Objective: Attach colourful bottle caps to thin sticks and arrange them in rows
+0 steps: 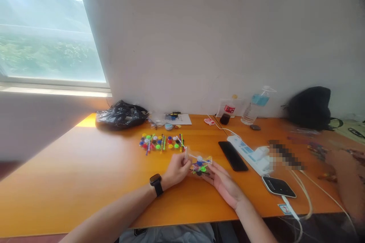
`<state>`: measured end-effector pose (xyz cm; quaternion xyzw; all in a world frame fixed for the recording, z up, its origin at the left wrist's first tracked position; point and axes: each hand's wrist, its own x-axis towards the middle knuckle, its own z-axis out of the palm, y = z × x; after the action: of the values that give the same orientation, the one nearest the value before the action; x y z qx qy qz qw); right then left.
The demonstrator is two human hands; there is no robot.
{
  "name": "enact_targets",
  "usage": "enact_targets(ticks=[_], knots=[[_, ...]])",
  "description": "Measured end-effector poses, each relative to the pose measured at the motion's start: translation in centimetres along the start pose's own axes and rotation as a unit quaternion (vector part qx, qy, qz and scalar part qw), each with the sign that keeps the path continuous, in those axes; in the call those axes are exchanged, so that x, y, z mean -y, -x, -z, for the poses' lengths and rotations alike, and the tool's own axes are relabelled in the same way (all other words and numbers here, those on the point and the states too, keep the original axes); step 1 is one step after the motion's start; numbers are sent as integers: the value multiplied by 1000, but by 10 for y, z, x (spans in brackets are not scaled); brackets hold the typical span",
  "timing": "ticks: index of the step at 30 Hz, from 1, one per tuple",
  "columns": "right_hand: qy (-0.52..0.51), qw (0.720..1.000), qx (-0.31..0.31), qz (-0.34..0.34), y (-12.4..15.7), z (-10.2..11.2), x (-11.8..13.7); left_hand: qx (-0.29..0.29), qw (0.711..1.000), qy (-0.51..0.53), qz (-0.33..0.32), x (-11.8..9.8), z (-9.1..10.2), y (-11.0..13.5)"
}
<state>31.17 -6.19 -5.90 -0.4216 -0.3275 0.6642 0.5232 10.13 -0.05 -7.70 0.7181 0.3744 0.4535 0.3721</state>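
Note:
My left hand [177, 169], with a black watch [156, 183] on its wrist, is closed in a pinch on a thin white stick [186, 153] that stands upright. That stick joins a small build of sticks and coloured round connectors [200, 164] lying on the orange table [85, 174]. My right hand [224, 184] rests palm-up beside the build, fingers stretched toward it and touching its right side. Behind the hands lies a spread of several loose coloured connectors and sticks [161, 142].
A black plastic bag [121, 114] and papers [173, 118] lie at the back. Right of the hands are a black phone [233, 155], a white power strip [248, 152], a second phone on a cable [278, 186], bottles [254, 106] and a black bag [310, 107]. Another person's arm [346, 182] is at far right.

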Motion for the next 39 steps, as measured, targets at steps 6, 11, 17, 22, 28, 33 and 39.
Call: enact_targets(ticks=[6, 11, 17, 22, 28, 33, 39], knots=[[30, 999, 0, -17, -2, -9, -2, -28, 999, 11, 45, -1, 0, 3], [14, 1000, -3, -14, -5, 3, 6, -63, 998, 23, 16, -6, 5, -2], [42, 998, -29, 33, -3, 13, 17, -70, 997, 2, -10, -17, 8, -4], [98, 991, -27, 86, 9, -9, 10, -30, 1000, 3, -10, -21, -3, 3], [112, 988, -29, 107, 15, -18, -5, -40, 997, 53, 26, -21, -2, 0], [66, 993, -53, 84, 14, -16, -11, -10, 984, 152, 96, -17, -1, -2], [42, 992, -89, 84, 13, -9, 2, -87, 987, 114, 75, -11, 3, -8]])
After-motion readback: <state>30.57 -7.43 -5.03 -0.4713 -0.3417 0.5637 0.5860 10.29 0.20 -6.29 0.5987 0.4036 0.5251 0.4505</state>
